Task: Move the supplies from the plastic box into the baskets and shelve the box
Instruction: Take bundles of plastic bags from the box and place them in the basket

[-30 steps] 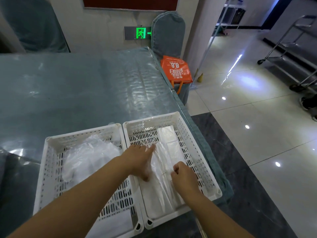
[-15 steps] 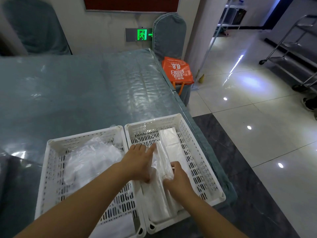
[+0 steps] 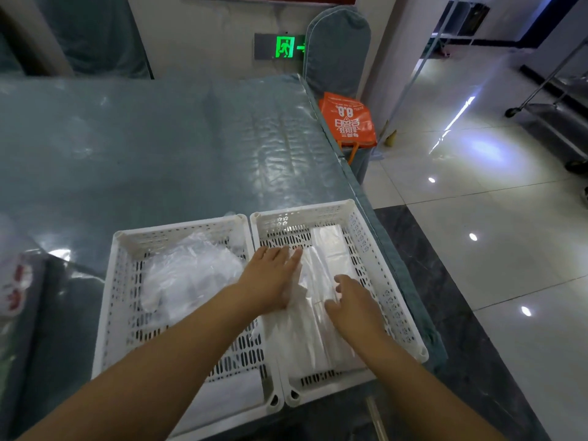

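1 head view, forward-down, close over baskets (image 3: pixel 386 268)

Far and left: plastic-covered grey-green worktop (image 3: pixel 152 148) bare, open passage. Near: two white perforated plastic baskets (image 3: pixel 381 268) touching side by side, walls blocking low sweeps.

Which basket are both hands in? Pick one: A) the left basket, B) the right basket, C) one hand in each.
B: the left hand and right hand both rest on the plastic packs inside the right basket; the left basket holds only loose bags.
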`<state>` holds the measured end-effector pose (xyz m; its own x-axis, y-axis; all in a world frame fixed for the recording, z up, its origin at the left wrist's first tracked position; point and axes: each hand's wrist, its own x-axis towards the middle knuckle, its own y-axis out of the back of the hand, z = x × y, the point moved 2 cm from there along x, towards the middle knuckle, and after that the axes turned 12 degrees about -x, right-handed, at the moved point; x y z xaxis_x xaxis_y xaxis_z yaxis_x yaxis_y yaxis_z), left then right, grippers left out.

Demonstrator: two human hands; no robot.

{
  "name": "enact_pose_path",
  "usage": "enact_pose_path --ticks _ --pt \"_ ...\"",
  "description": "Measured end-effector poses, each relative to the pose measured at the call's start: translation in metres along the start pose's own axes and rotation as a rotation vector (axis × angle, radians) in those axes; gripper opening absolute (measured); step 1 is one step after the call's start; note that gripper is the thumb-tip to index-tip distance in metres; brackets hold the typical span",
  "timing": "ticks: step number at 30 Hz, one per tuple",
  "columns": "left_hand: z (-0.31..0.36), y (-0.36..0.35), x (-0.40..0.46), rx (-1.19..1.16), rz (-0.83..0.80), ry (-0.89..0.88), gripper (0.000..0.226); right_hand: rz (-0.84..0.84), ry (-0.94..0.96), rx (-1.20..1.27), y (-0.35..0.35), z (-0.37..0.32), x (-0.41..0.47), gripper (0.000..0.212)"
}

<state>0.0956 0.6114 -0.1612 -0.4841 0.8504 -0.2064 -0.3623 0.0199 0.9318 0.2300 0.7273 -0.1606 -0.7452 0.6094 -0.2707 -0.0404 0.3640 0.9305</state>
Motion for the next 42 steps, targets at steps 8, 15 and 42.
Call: enact_pose_path --ticks 8,15,42 --pt "-0.011 0.099 -0.100 -0.202 0.466 0.075 0.053 0.230 0.292 0.089 0.069 -0.087 -0.003 0.017" --pt "-0.075 0.190 -0.231 -0.075 0.690 0.301 0.044 0.342 0.728 0.233 0.100 -0.243 -0.054 0.013" --pt "-0.379 0.187 -0.535 -0.037 0.360 0.547 0.041 -0.364 0.671 -1.229 -0.120 -0.598 -0.118 0.032"
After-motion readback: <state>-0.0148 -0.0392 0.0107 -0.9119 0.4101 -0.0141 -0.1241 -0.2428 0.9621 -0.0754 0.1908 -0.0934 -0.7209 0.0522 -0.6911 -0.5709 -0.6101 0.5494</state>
